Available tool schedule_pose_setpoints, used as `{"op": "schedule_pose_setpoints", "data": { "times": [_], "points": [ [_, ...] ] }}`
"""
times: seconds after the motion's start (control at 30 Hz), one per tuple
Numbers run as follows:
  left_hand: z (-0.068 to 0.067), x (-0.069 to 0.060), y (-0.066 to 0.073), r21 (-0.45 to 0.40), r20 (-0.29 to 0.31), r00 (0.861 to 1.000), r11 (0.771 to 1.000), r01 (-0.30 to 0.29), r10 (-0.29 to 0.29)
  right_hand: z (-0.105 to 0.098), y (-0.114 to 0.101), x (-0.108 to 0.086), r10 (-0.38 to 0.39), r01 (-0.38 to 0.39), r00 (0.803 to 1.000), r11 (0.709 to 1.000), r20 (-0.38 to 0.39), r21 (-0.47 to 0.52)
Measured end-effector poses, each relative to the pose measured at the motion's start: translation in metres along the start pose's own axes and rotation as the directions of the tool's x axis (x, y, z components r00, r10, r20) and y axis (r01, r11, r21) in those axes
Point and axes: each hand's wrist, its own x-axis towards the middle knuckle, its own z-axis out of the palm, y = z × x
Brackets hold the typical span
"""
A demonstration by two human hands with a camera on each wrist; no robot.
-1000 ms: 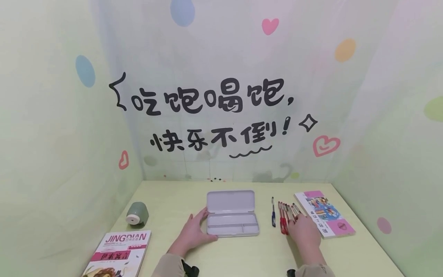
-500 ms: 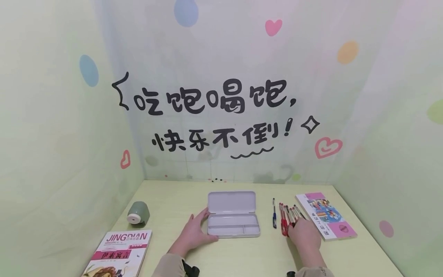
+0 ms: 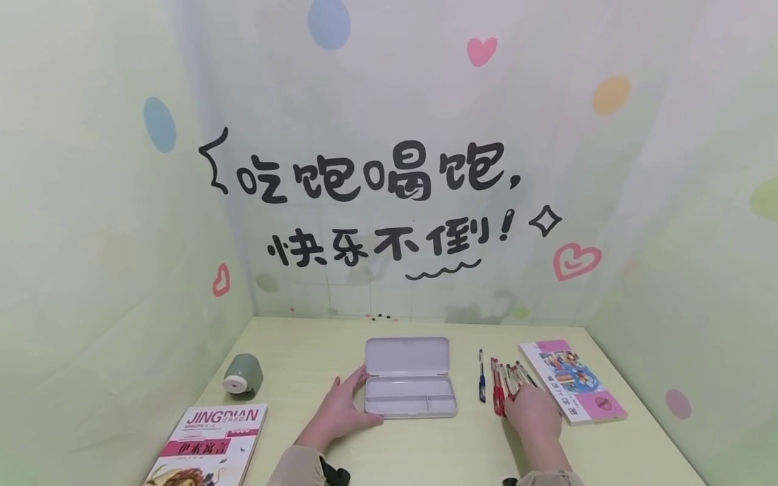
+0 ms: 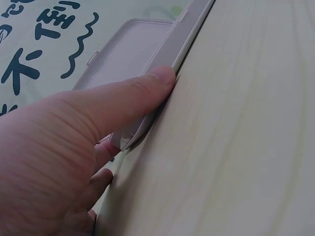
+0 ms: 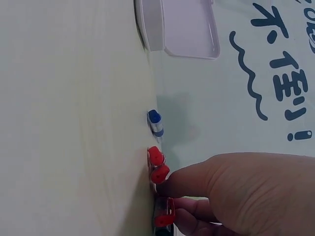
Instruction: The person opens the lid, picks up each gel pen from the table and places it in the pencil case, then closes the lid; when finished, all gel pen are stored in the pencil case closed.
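A lavender pencil case (image 3: pixel 410 406) lies with its lid raised at the middle of the table, its compartments bare. My left hand (image 3: pixel 345 408) grips its front left corner; in the left wrist view the thumb (image 4: pixel 142 93) presses the front wall while the fingers are partly hidden behind the side. To the right, my right hand (image 3: pixel 535 415) is at a row of pens, thumb and fingers about a red-clipped clear pen (image 5: pixel 165 211). Red pens (image 3: pixel 498 398) lie just left of that hand. A blue pen (image 3: pixel 482 385) lies apart, nearer the case. Some pens are partly hidden by the hand.
A pink and white book (image 3: pixel 574 381) lies right of the pens. At the left stand a grey-green pencil sharpener (image 3: pixel 243 375) and, nearer, another book (image 3: pixel 209 442). Printed fabric walls (image 3: pixel 389 101) enclose the table (image 3: pixel 304 344) at the back and sides.
My right hand has shifted slightly left among the pens. The left hand stays on the pencil case. The head view has moved a little.
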Motion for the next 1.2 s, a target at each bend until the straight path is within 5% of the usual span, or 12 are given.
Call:
{"op": "schedule_pose_setpoints", "data": {
  "times": [0.4, 0.6, 0.7, 0.87, 1.03, 1.2],
  "points": [
    [0.002, 0.0, -0.003, 0.007, -0.001, 1.0, 1.0, -0.009, 0.009, -0.003, -0.006, 0.001, -0.024, 0.025, 0.999, 1.0, -0.047, 0.017],
    [0.002, 0.001, -0.004, 0.024, 0.001, 1.0, 1.0, -0.008, 0.008, -0.003, -0.02, 0.002, -0.054, 0.063, 0.989, 0.996, -0.136, 0.06],
    [0.001, 0.001, -0.003, 0.019, 0.003, 1.0, 1.0, -0.004, 0.004, 0.002, -0.03, -0.001, -0.119, 0.137, 0.966, 0.988, -0.228, 0.068],
    [0.0, 0.001, -0.002, 0.021, 0.004, 1.0, 1.0, -0.002, 0.002, 0.011, -0.051, -0.01, -0.29, 0.321, 0.898, 0.946, -0.33, 0.042],
    [-0.001, 0.0, -0.001, 0.022, -0.002, 1.0, 1.0, -0.002, 0.002, 0.029, -0.077, -0.014, -0.423, 0.448, 0.844, 0.894, -0.331, -0.002],
    [0.0, -0.001, -0.001, 0.016, -0.002, 1.0, 1.0, 0.001, -0.001, 0.047, -0.1, -0.014, -0.497, 0.514, 0.811, 0.857, -0.309, -0.031]
  ]
}}
